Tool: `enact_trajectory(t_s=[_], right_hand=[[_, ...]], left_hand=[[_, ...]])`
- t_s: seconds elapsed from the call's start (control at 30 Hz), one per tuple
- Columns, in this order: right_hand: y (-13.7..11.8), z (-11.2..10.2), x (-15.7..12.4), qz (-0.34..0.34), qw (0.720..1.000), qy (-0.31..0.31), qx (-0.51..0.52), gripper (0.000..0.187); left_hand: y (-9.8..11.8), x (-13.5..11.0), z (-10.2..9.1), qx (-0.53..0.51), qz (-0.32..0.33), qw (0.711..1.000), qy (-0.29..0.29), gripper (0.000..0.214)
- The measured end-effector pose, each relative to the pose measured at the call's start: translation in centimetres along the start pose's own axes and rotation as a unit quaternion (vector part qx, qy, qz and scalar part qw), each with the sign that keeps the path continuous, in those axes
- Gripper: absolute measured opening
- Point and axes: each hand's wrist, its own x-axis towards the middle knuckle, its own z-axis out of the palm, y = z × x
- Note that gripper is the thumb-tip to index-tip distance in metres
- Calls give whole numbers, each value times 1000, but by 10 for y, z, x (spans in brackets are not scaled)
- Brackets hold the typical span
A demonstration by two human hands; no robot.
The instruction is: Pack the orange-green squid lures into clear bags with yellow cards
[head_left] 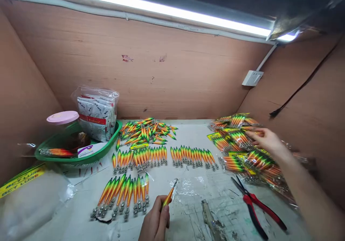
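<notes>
In the lower middle, my left hand point(156, 219) is closed around a squid jig point(169, 194), orange and yellow, its hooked end pointing up and away. My right hand point(265, 142) reaches to the right, over a pile of clear bags of squid jigs point(238, 138) with yellow header cards. Its thumb and fingers are pinched together at the bags; what they grip is partly hidden. Loose squid jigs in green, yellow and orange lie in a near group point(124, 194), in a row point(191, 156) and in a heap point(147, 129).
Red-handled pliers point(258, 205) lie near my right forearm. A worn metal strip point(210, 219) is at the front. On the left stand a green basket point(113, 135) with a packet point(95, 117) in it, a pink lid point(62, 117) and clear bags point(35, 198) with yellow headers.
</notes>
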Motion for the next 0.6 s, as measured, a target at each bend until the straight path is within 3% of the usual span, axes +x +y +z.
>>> enact_trajectory(t_s=[0.07, 0.17, 0.27, 0.33, 0.47, 0.53, 0.6], right_hand=[[6, 31, -43, -6, 995, -99, 7, 57], [19, 86, -123, -31, 959, -282, 20, 44], [28, 127, -180, -41, 933, -352, 61, 43], [30, 143, -197, -4, 917, -372, 145, 48], [27, 157, -201, 53, 873, -415, 249, 43], [23, 159, -199, 45, 874, -416, 248, 43], [19, 159, -195, -16, 894, -404, 195, 43]], left_hand=[[1, 3, 5, -49, -10, 999, -18, 53], [4, 6, 12, -64, -19, 998, -10, 50], [2, 7, 20, -75, -14, 997, -13, 44], [-4, 5, 28, -58, 5, 998, -18, 37], [-18, -2, 42, 44, 32, 998, 8, 25], [-15, -3, 35, 96, 25, 995, 5, 24], [-4, 2, 14, 143, 37, 989, -4, 28]])
